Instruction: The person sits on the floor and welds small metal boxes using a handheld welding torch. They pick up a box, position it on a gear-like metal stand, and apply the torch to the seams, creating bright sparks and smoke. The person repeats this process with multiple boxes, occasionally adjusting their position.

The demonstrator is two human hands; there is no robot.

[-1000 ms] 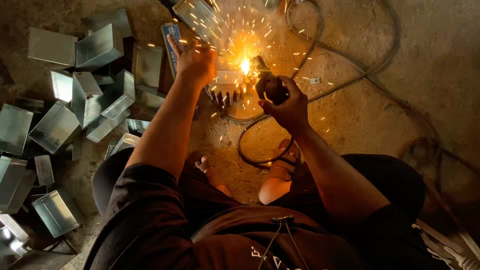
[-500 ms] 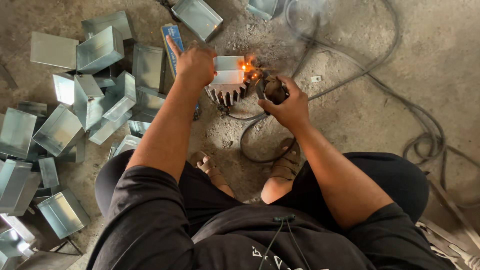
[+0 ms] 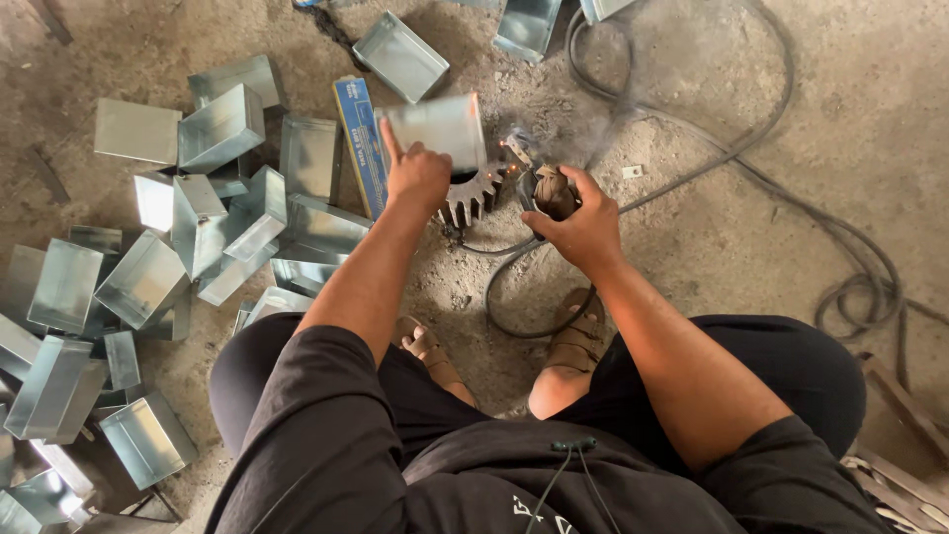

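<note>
the sparks have died to a faint glow; your left hand [image 3: 420, 178] tilts the metal box [image 3: 437, 129] over the toothed gear [image 3: 473, 201], fingers pinching its edge, while your right hand [image 3: 583, 222], just right, grips the welding holder [image 3: 549, 190]

Shiny sheet-metal box [image 3: 440, 127], rough concrete floor [image 3: 751, 227]

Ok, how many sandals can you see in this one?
2. One sandal sits below the left hand, which holds a box; the other sandal below the right hand, which grips a welding holder. Both are partly hidden.
</note>
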